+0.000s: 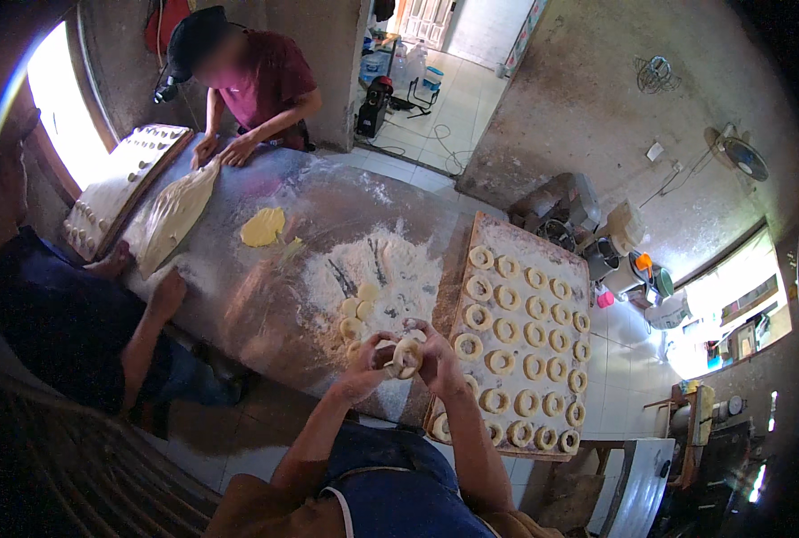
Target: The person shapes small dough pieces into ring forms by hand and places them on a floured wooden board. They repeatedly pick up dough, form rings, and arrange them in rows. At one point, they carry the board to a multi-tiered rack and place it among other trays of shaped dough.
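In front of my body, above the near edge of the floury table, I hold a pale dough ring [407, 357]. My right hand [439, 360] has its fingers bent round the ring's right side. My left hand [361, 369] is curled at its left side; a small shadowed shape between its fingers cannot be made out. Just beyond my hands, several flat dough rounds [356, 310] lie at the edge of a patch of loose flour [390, 273]. To the right, a wooden board [530, 430] carries rows of dough rings.
At the far left, a person in a maroon shirt [269, 76] and a person in dark clothes [59, 314] handle a long dough sheet [177, 213]. A yellow piece [263, 227] lies mid-table. Another board [144, 170] with small pieces stands behind. Buckets [602, 255] stand beyond the right board.
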A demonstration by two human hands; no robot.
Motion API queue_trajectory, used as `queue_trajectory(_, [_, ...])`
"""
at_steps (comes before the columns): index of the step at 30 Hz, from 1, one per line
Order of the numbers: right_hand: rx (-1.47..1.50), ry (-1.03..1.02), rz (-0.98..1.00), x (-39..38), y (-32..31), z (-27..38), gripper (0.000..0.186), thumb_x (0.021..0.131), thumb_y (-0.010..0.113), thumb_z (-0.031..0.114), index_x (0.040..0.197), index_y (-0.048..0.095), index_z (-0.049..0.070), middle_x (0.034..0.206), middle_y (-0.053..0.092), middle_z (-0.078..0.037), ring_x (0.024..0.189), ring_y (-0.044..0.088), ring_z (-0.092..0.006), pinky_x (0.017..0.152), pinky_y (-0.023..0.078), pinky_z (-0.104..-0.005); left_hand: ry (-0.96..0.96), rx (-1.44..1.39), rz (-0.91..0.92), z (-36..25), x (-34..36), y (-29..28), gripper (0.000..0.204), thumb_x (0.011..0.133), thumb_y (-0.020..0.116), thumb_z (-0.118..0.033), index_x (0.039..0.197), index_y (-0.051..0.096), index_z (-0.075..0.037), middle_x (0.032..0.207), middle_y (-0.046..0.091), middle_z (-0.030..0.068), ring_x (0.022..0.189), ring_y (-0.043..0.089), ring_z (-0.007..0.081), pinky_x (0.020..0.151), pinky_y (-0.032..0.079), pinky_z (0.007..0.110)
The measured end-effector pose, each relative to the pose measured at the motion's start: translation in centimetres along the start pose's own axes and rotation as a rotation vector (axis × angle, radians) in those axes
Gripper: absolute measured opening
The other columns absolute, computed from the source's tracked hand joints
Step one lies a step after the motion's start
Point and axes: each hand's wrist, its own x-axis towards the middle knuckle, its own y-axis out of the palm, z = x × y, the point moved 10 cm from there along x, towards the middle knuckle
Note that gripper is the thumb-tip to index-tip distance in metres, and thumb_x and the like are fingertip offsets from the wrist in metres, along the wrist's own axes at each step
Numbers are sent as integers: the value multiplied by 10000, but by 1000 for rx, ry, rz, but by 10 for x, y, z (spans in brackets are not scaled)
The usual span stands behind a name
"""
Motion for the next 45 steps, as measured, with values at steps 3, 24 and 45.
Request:
queue_trajectory(3, [-449,122,-493,30,-110,-51,320,914,498,329,1025,544,33,857,620,-92,726,585,-226,673,494,-307,136,-275,44,7,5,6,364,820,583,-72,1164,463,-97,978,544,25,857,570,156,760,484,329])
queue_trajectory(24, [-438,-481,-527,-28,-107,43,476,1007,411,353,831,616,-39,687,563,-48,620,518,-134,540,433,-309,133,-60,-252,71,77,46,243,888,548,-230,767,470,-34,683,523,119,587,501,308,540,411,412])
queue_trajectory(45, [-1003,-489,-707,-76,-306,174,319,927,470,264,772,562,1,645,531,-165,590,502,-279,601,424,-430,77,475,7,176,208,239,311,985,436,-329,897,509,-40,727,494,58,640,517,187,569,431,343])
